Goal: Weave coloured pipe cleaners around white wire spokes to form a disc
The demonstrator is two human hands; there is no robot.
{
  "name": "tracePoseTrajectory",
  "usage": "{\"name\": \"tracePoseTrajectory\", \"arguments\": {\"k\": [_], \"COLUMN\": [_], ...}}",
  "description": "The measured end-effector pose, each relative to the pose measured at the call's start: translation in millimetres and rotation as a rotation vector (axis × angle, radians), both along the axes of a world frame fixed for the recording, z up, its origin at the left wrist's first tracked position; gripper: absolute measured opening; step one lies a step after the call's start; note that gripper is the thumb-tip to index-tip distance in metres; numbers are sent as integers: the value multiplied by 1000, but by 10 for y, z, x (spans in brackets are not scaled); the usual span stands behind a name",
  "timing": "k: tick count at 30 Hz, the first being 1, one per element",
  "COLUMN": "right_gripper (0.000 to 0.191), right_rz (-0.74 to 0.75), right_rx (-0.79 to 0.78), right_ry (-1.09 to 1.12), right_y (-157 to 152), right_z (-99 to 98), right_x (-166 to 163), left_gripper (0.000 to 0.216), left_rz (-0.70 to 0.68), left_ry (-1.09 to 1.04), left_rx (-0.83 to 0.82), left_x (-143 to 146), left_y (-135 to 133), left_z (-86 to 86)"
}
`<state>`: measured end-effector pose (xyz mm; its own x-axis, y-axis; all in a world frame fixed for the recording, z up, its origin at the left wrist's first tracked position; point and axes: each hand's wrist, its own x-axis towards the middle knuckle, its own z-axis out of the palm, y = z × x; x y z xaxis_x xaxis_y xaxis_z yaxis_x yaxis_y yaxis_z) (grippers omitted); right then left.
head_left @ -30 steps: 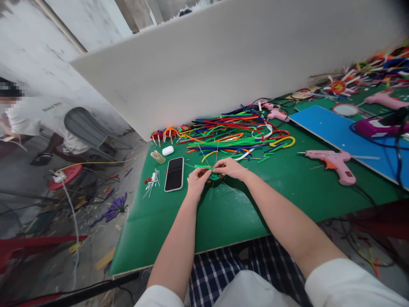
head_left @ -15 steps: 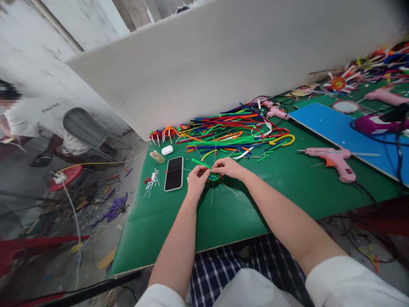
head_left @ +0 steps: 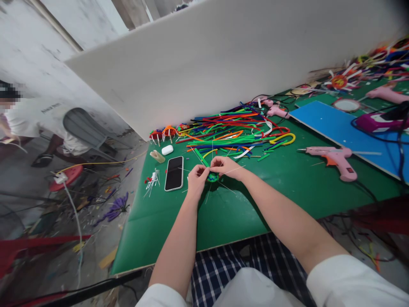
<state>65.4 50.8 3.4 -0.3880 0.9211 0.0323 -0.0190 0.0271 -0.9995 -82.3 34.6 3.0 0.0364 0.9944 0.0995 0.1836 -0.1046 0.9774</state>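
Note:
Between my two hands is a small round woven piece (head_left: 212,177), green with blue in it, and thin pale wires stick out around it like spokes. My left hand (head_left: 197,180) is closed in a pinch at its left edge. My right hand (head_left: 226,167) pinches at its upper right edge, fingertips almost touching the left ones. A green strip (head_left: 201,157) rises up and left from between the fingertips. The fingers hide part of the woven piece. To the left of my left hand lies a phone (head_left: 174,173) with a dark screen.
A heap of coloured strips (head_left: 230,128) lies behind my hands on the green table (head_left: 153,238). A pink glue gun (head_left: 335,161) and a blue board (head_left: 335,128) are at the right. White earbud case (head_left: 167,149) and loose wires (head_left: 152,184) lie left. A person sits beyond.
The green strip now stands longer and steeper above my fingertips. The woven piece and its wire spokes have turned and shifted slightly left; both hands still pinch.

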Motion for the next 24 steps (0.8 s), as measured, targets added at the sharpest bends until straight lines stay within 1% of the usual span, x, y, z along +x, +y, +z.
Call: {"name": "tracePoseTrajectory", "arguments": {"k": [5,8,15,18,20,24], "right_gripper": [17,17,19,18,18,17], "right_rz": [19,18,11,7,-30,-188], "right_rx": [-14,-17,-7,6,24,64], "right_ry": [45,65,90,87,91,149], "right_y": [-10,-1,24,30,40,77], "right_z": [-2,-17,-66,-67,-65,-69], "right_x": [-14,-15,-4,0,6,32], "left_gripper": [22,23,24,24,26,34], "left_rz": [-16,5,24,21,6,-69], "left_ry": [17,25,4,-40,-110,-261], "left_rx": [15,22,-41,-64,-105,-194], "left_x": [1,5,15,27,37,42], "left_y": [13,12,2,-11,-23,-35], "left_z": [-31,-29,-14,8,36,91]}}
